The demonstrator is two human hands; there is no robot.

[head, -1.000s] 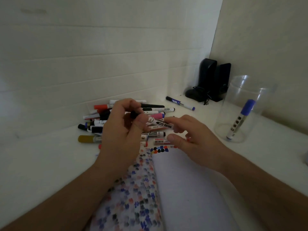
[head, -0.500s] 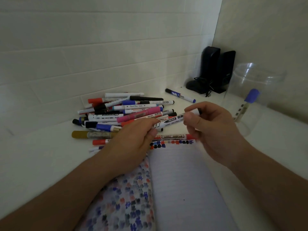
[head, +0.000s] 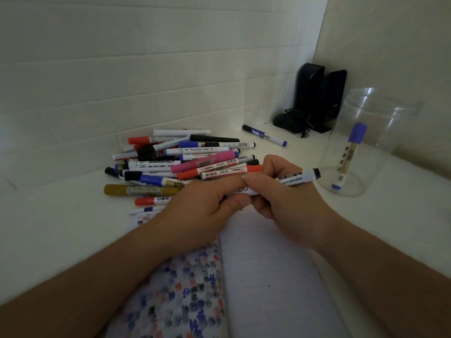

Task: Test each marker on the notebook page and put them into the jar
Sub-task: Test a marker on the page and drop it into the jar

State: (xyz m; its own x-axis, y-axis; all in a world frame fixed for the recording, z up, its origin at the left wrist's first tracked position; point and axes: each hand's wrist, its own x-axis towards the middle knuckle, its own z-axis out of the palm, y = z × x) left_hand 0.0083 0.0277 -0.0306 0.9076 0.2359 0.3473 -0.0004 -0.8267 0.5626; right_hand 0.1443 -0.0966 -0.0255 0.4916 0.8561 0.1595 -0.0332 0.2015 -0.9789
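I hold the marker (head: pixel 290 179) level between my hands above the top edge of the notebook (head: pixel 268 276), just in front of the pile (head: pixel 185 162), with the jar (head: pixel 361 142) off to my right. It is white with printed text and a black end pointing toward the jar. My left hand (head: pixel 202 211) pinches its near end and my right hand (head: pixel 285 198) curls round its middle, thumbs touching.

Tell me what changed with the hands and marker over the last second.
The right hand closed onto the black-capped marker, now gripped by both hands together; the left hand pinches its near end over the notebook. The marker pile and the jar with its blue marker stayed put.
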